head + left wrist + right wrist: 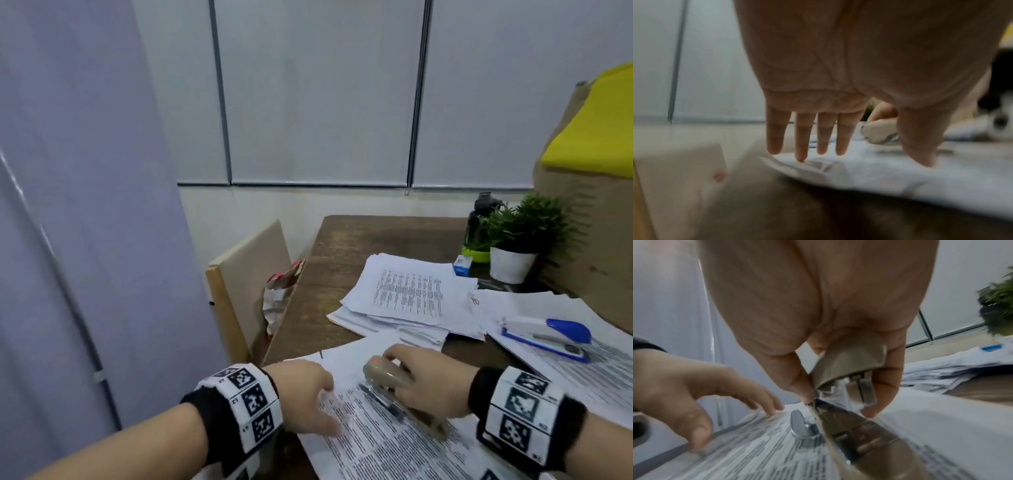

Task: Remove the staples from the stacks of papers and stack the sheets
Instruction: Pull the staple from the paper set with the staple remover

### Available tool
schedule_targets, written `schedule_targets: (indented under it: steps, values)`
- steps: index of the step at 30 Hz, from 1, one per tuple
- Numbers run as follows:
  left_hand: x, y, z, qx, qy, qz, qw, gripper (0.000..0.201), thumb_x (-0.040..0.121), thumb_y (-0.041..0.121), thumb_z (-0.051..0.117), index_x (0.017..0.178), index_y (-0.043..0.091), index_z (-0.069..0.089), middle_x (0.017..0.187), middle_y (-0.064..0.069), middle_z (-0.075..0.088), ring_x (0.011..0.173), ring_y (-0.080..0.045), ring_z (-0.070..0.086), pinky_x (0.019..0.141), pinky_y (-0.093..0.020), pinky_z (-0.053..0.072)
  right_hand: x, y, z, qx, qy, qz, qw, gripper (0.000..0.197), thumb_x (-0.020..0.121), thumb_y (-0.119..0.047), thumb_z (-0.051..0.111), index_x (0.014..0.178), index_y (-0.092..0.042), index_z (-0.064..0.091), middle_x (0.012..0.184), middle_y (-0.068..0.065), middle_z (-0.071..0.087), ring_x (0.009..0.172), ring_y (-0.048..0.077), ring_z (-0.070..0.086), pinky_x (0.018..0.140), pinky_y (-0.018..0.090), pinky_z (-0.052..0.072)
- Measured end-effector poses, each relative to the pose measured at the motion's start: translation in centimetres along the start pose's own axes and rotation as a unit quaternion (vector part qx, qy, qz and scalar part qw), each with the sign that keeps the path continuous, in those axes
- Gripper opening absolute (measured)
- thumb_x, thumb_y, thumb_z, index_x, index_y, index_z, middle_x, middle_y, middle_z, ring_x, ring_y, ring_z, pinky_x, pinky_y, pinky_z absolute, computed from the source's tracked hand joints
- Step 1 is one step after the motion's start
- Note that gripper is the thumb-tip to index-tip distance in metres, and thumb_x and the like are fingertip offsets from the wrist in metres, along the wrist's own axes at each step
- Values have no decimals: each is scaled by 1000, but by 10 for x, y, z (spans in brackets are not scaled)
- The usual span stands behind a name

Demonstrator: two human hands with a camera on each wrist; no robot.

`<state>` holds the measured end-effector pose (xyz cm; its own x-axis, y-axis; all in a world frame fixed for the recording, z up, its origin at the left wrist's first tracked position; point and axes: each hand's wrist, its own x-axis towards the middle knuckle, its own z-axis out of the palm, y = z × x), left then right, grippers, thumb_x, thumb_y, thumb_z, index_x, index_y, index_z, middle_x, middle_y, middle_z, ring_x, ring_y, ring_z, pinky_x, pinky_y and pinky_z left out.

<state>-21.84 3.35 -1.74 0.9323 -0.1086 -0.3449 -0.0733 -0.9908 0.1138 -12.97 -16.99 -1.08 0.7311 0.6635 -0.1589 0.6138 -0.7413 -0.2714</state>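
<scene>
You are in the staple-removing step, on the printed stack (404, 442) that lies on the near part of the wooden table (346, 246), right in front of you. Your right hand (424, 380) holds a beige stapler (387, 377), the thumb and the other fingers curled around its upper arm; the stapler stands opened, its lower arm lying along the page. Your left hand (305, 394) lies on the left edge of the same stack, fingers (803, 138) straight and slightly spread, their tips on the paper, gripping nothing.

I cannot see a staple under the tool, the pictures are too blurred there. I judge that you are bringing the stapler's remover end toward the corner where the sheets are joined. The next move calls for firm pressure from the left hand, so the sheets do not slide, and a low, slow push of the metal tip under the staple, otherwise the corner may tear.

A looser pile of sheets (407, 294) lies farther on the table, and a blue stapler (551, 334) rests on other papers to the right.
</scene>
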Motion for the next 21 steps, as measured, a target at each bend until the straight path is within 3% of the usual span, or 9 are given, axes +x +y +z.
schedule_targets:
  steps: [2,5,8,10,14,16,19,21]
  values:
    - [0,-13,5,53,-24,-33,998,75,82,65,62,129,8,50,129,-9,51,116,-30,53,98,-39,46,8,-10,8,-2,-19,-9,1000,43,86,-23,49,129,-23,46,121,1,61,102,18,56,82,25,43]
    - [2,-27,10,51,-47,-33,997,90,76,73,63,134,6,43,136,-10,46,120,-30,50,103,-43,43,21,-25,15,-21,-33,-9,999,39,87,-23,50,126,-20,47,121,3,60,109,22,56,83,27,43]
    - [4,-34,11,52,-59,-28,997,102,74,76,61,144,7,33,149,-10,38,132,-30,43,110,-45,38,36,-36,20,-30,-24,-22,999,8,83,-17,45,87,-22,50,88,-5,56,90,23,53,71,26,42]
    - [5,-35,10,46,-59,-24,997,104,77,74,61,151,10,25,158,-8,28,140,-29,34,115,-44,32,44,-44,21,-42,-24,-40,998,18,83,-11,40,69,-21,34,72,-9,40,81,21,43,62,23,35]
    - [6,-36,7,61,-67,-5,996,104,82,70,58,157,14,12,165,-2,9,149,-25,19,120,-42,24,49,-54,20,-74,-18,-52,996,28,84,0,36,65,-18,26,69,-6,32,78,23,35,66,29,32]
    - [7,-35,6,71,-76,-1,995,103,83,70,57,156,13,13,165,-2,9,148,-26,21,119,-43,27,53,-58,21,-91,-11,-53,994,31,86,1,37,66,-20,25,71,-4,30,78,23,36,70,31,37]
    - [9,-35,4,82,-89,3,993,101,82,72,56,156,15,17,165,0,9,145,-27,26,115,-47,33,69,-68,25,-115,10,-34,993,26,93,-2,39,76,-21,33,83,-2,37,93,25,45,85,37,44]
    - [9,-35,4,81,-84,8,993,101,82,72,56,156,16,17,165,0,10,143,-28,30,112,-47,36,87,-73,25,-85,21,-18,996,29,90,-2,40,71,-22,34,85,1,41,87,23,46,77,36,47]
